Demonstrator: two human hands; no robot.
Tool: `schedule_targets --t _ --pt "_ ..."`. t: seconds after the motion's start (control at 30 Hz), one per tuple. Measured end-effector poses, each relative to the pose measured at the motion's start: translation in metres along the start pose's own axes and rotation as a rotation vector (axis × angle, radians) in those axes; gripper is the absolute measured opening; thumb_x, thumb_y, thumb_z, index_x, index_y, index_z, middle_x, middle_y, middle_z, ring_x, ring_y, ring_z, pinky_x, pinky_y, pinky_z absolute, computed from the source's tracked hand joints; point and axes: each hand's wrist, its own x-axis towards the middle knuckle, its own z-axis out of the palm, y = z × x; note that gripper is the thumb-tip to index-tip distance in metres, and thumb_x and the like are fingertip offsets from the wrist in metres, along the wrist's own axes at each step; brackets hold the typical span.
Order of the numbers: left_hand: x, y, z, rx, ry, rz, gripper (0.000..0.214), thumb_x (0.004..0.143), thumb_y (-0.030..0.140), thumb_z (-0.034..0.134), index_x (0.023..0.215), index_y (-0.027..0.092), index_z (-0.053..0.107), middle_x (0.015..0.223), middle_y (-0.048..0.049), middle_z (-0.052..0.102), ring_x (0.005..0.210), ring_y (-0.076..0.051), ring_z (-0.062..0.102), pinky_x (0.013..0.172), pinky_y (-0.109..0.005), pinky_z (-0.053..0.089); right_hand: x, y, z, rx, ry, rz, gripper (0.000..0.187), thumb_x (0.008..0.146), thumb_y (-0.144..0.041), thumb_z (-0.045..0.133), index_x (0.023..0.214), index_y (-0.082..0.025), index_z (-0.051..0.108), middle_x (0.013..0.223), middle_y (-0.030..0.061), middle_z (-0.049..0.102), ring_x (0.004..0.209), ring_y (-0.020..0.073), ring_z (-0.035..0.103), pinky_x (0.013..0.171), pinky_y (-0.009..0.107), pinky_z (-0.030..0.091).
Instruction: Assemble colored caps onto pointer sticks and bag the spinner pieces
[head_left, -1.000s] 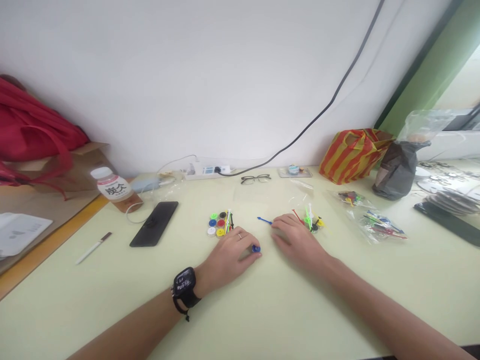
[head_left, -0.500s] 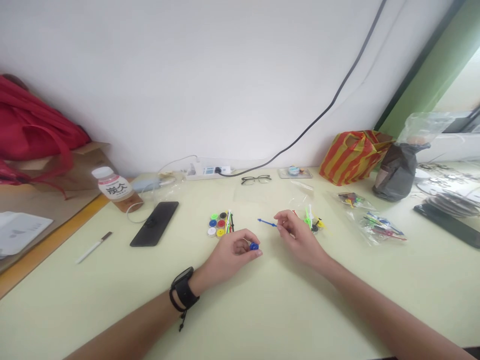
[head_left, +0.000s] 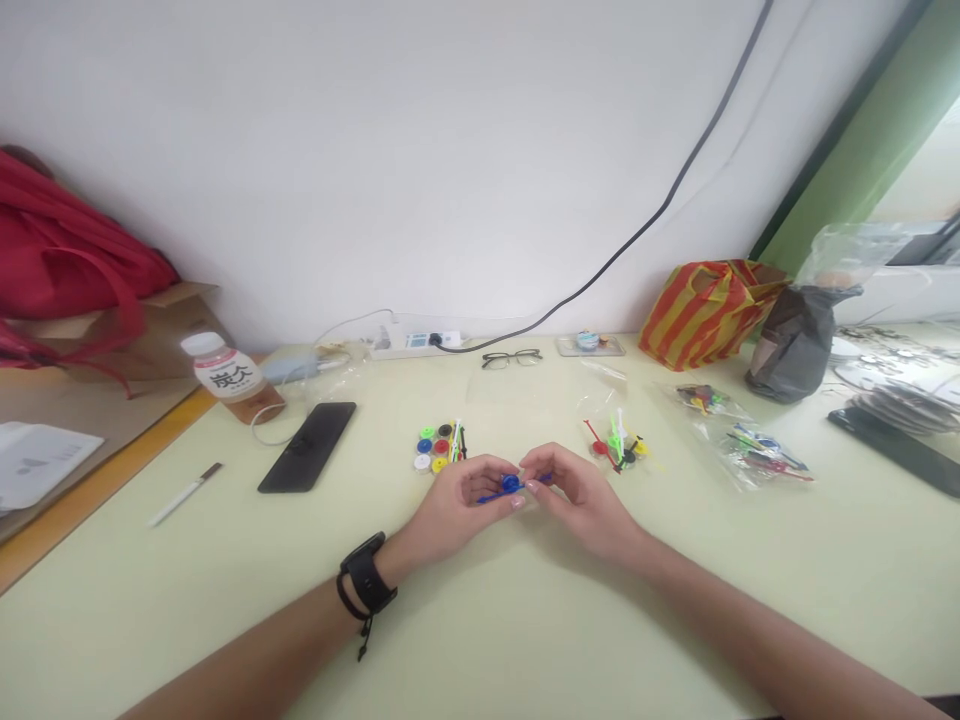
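Observation:
My left hand [head_left: 461,505], with a black watch on its wrist, pinches a small blue disc [head_left: 511,484] just above the pale green table [head_left: 525,620]. My right hand [head_left: 577,500] meets it from the right and pinches a thin blue stick [head_left: 495,494] that runs through or under the disc. A cluster of coloured discs and sticks [head_left: 441,447] lies just beyond my left hand. Another small pile of coloured sticks and discs [head_left: 619,445] lies beyond my right hand.
A black phone [head_left: 308,432], a white pen [head_left: 184,494] and a drink bottle [head_left: 225,378] lie at the left. Glasses [head_left: 511,357] and a power strip [head_left: 416,342] sit by the wall. Plastic bags with coloured parts [head_left: 750,450], a striped bag [head_left: 705,308] and a grey bag [head_left: 796,338] stand at the right.
My right hand picked up the blue stick from the table and brought it left to my left hand. My left hand lifted the blue disc, and the two parts now meet.

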Motion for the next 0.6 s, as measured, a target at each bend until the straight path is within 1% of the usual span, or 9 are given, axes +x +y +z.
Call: schedule_targets --t 0.1,0.2,0.3,0.37,0.5,0.6 --pt "0.0003 0.0001 0.0013 -0.023 -0.005 0.016 0.026 0.092 0.036 0.077 0.110 0.017 0.072 0.106 -0.0094 0.076 0.096 -0.022 0.072 0.088 -0.034 0.057 -0.0015 -0.0008 0.0034 -0.060 -0.003 -0.031 0.016 0.102 -0.037 0.056 0.107 -0.024 0.064 0.106 0.0066 0.070 0.100 0.0214 0.066 0.092 0.037 0.054" --pt "0.0000 -0.0019 0.0025 -0.004 0.031 0.054 0.023 0.093 0.034 0.076 0.107 0.017 0.072 0.104 -0.0084 0.076 0.095 -0.022 0.071 0.087 -0.032 0.057 -0.0020 -0.0016 0.0034 -0.128 0.008 -0.085 0.015 0.103 -0.032 0.053 0.106 -0.024 0.065 0.103 0.0062 0.071 0.096 0.0211 0.066 0.089 0.037 0.054" --pt "-0.0016 -0.0048 0.0038 0.081 0.058 0.085 0.020 0.095 0.034 0.074 0.108 0.018 0.072 0.101 -0.0067 0.076 0.095 -0.021 0.071 0.085 -0.030 0.058 -0.0026 -0.0020 0.0020 -0.202 0.014 -0.145 0.014 0.103 -0.028 0.052 0.106 -0.025 0.065 0.100 0.0059 0.070 0.092 0.0206 0.066 0.086 0.036 0.054" --pt "-0.0031 -0.0066 0.0044 0.139 0.064 0.111 0.018 0.097 0.032 0.071 0.110 0.020 0.072 0.103 -0.0056 0.076 0.096 -0.020 0.072 0.085 -0.030 0.058 -0.0029 -0.0010 0.0013 -0.232 0.013 -0.185 0.014 0.103 -0.026 0.051 0.106 -0.025 0.064 0.099 0.0058 0.069 0.091 0.0202 0.066 0.085 0.035 0.055" --pt "-0.0057 -0.0074 0.0041 0.298 0.094 0.228 0.016 0.099 0.026 0.067 0.114 0.022 0.072 0.107 -0.0037 0.075 0.096 -0.019 0.072 0.088 -0.029 0.058 -0.0030 0.0026 0.0004 -0.267 0.006 -0.242 0.013 0.102 -0.022 0.051 0.107 -0.024 0.064 0.098 0.0055 0.069 0.091 0.0194 0.067 0.083 0.033 0.055" --pt "-0.0074 -0.0060 0.0030 0.411 0.124 0.308 0.017 0.099 0.022 0.066 0.115 0.023 0.072 0.104 -0.0026 0.076 0.094 -0.017 0.072 0.087 -0.028 0.057 -0.0033 0.0029 -0.0003 -0.292 0.007 -0.236 0.014 0.101 -0.019 0.054 0.109 -0.024 0.064 0.097 0.0044 0.069 0.087 0.0182 0.067 0.081 0.032 0.055"
